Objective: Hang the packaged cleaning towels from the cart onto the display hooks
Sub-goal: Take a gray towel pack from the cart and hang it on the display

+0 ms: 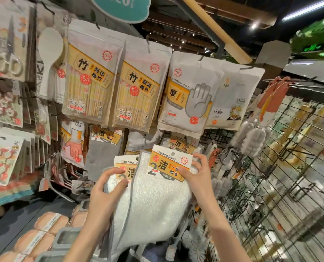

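Two white cleaning towel packs with orange and white header cards are held up in front of the display. My right hand (197,171) pinches the header card of the front towel pack (157,201) at its right edge. My left hand (108,184) grips the second towel pack (117,178) behind it, thumb and fingers over its top left. More cleaning towel packs (182,145) hang on the rack just above and behind, partly hidden. The hook itself is hidden by the packs.
Bamboo stick bags (89,78) and disposable glove bags (187,95) hang above. A grey cloth pack (104,154) hangs left of the towels. A wire grid rack (282,176) with brushes stands at right. Sponges (44,229) lie at lower left.
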`<control>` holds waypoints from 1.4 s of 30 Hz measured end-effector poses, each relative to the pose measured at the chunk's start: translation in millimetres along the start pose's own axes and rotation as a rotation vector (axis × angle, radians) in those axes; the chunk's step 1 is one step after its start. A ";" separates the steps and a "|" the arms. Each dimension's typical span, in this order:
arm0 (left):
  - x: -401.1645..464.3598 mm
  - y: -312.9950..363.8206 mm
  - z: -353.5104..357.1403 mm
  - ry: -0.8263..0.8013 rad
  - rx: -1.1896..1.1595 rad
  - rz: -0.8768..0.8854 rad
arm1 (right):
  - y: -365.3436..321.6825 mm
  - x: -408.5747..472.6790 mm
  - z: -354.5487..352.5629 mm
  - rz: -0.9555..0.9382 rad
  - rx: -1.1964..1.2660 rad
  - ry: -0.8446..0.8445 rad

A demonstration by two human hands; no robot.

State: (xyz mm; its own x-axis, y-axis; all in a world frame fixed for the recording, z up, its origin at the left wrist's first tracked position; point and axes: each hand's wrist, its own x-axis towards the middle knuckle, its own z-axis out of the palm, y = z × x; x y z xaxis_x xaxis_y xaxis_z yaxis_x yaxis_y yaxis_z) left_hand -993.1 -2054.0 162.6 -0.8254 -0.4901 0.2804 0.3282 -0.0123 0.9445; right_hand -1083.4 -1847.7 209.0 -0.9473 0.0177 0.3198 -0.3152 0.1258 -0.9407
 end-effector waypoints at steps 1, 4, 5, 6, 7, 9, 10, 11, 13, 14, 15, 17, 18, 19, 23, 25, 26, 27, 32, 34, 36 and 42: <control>1.0 -0.5 1.9 0.005 0.001 -0.005 | 1.3 3.4 -2.2 -0.002 -0.007 0.020; 4.1 -1.0 5.2 0.012 0.004 -0.027 | 10.1 16.3 -9.4 0.006 -0.032 0.109; 5.0 -1.5 5.8 0.013 0.009 -0.031 | 13.7 20.1 -11.2 0.014 -0.038 0.132; 6.1 -1.8 6.5 0.015 0.013 -0.032 | 16.8 23.7 -12.2 0.018 -0.044 0.150; 7.2 -2.1 7.1 0.017 0.020 -0.030 | 19.1 26.7 -13.0 0.015 -0.051 0.167; 9.3 -1.9 9.7 0.019 0.033 -0.028 | 21.5 33.3 -14.1 0.018 -0.052 0.197; 10.1 -2.0 11.0 0.019 0.034 -0.026 | 23.1 37.1 -14.8 0.027 -0.048 0.208; 10.9 -2.0 12.2 0.021 0.034 -0.026 | 24.0 40.9 -15.7 0.035 -0.044 0.215; 13.2 -3.1 13.3 0.026 0.037 -0.029 | 27.0 48.9 -17.5 0.046 -0.039 0.226; 14.7 -3.9 13.4 0.026 0.037 -0.032 | 28.6 52.9 -18.1 0.050 -0.041 0.233; 16.1 -5.1 13.2 0.027 0.035 -0.037 | 29.7 56.3 -18.8 0.053 -0.046 0.241; 18.6 -7.6 13.2 0.026 0.029 -0.047 | 31.9 62.8 -20.7 0.062 -0.061 0.256; 19.2 -8.4 13.5 0.022 0.027 -0.050 | 33.5 65.8 -21.9 0.066 -0.063 0.262; 19.6 -8.9 13.8 0.019 0.027 -0.051 | 34.7 68.0 -22.9 0.069 -0.061 0.269; 21.0 -10.5 16.1 0.020 0.023 -0.061 | 44.5 75.2 -23.9 0.086 -0.077 0.296; 22.5 -12.0 16.5 0.027 0.026 -0.071 | 49.6 79.3 -21.8 0.091 -0.085 0.305; 23.3 -12.1 16.7 0.027 0.029 -0.072 | 51.2 81.8 -20.4 0.095 -0.091 0.301; 24.0 -12.1 16.4 0.029 0.032 -0.072 | 51.9 84.3 -18.7 0.099 -0.096 0.300; 25.0 -8.1 12.8 0.040 0.038 -0.072 | 53.7 97.7 -12.4 0.027 -0.222 0.362; 25.3 -6.2 10.5 0.043 0.034 -0.073 | 52.7 102.7 -10.2 0.003 -0.329 0.360; 25.4 -3.6 8.6 0.048 0.030 -0.078 | 54.4 109.0 -8.5 0.010 -0.377 0.355; 25.7 2.5 7.0 0.035 0.020 -0.073 | 60.6 129.6 -3.0 0.063 -0.344 0.321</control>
State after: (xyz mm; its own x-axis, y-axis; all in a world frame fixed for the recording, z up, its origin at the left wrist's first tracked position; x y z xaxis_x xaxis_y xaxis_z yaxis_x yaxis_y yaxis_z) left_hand -1016.7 -2060.6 173.4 -0.8303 -0.5184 0.2045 0.2579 -0.0322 0.9656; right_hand -1225.0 -1834.7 193.8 -0.8813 0.3348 0.3335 -0.1694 0.4350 -0.8844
